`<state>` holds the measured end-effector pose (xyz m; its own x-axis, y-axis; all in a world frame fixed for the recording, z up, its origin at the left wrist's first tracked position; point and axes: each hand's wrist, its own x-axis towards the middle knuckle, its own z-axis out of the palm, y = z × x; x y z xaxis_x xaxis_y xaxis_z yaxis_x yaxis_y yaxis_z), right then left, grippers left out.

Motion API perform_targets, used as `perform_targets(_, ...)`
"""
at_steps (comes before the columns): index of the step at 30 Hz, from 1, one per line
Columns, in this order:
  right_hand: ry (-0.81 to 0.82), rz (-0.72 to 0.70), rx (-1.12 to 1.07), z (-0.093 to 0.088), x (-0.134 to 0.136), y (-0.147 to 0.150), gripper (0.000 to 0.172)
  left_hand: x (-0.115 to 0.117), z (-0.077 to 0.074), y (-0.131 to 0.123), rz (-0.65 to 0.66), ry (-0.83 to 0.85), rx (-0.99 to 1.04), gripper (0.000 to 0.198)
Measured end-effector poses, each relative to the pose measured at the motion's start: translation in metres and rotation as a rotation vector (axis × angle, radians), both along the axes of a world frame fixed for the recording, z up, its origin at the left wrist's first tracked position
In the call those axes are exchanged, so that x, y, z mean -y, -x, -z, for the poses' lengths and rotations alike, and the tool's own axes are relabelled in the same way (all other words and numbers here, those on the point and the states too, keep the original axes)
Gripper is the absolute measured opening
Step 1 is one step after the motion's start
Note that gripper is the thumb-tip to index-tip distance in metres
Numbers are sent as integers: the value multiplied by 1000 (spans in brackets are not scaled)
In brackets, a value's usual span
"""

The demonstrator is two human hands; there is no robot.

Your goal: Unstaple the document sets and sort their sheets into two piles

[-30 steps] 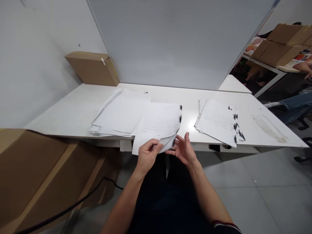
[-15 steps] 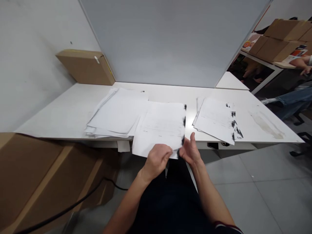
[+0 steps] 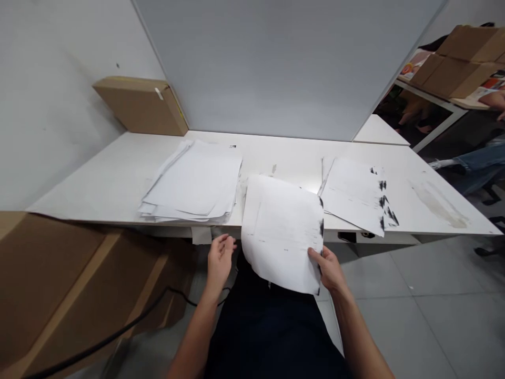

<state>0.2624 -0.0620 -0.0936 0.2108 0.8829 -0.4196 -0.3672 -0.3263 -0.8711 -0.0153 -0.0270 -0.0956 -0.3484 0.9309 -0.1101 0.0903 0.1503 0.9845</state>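
Note:
A white paper sheet (image 3: 282, 231) with faint print and black smudges along its right edge hangs over the table's front edge, its lower part bowed. My right hand (image 3: 329, 268) grips its right edge, thumb on top and fingers underneath. To the left of the sheet, my left hand (image 3: 221, 258) is held in the air apart from it, fingers loosely bent and holding nothing. A thick stack of paper (image 3: 193, 181) lies on the table on the left. On the right lies a smaller pile of black-edged sheets (image 3: 353, 192), slightly fanned.
The white table (image 3: 98, 179) runs up to a grey panel (image 3: 256, 68). A cardboard box (image 3: 138, 108) stands at the back left, and larger cardboard (image 3: 59, 284) lies below left beside a black cable (image 3: 138, 318). Another person's arm (image 3: 493, 100) shows near boxes at far right.
The sheet has moved right and towards me, and tilted. My left hand has let go and moved left; my right hand has moved right and closed on the sheet's edge.

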Motion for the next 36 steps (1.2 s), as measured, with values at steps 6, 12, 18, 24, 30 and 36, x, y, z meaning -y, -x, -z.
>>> perform_targets(6,31,-105,-10,2,21,-11,32,-2,8,-26,228,67,101,43)
perform_targets(12,-52,-88,9,1,10,-10,30,3,-1,-37,385,47,56,34)
perform_targets(18,-30,10,52,13,6,-5,26,5,-6,-31,434,77,60,37)
perform_targets(24,-63,-51,133,15,13,-2,25,-13,-19,-42,376,142,387,57)
perform_targets(30,-174,-131,48,-2,7,-7,37,-26,-36,-48,515,89,277,41)
perform_targets(36,-374,2,242,-60,-26,-16,27,-46,-98,-50,455,-229,168,34)
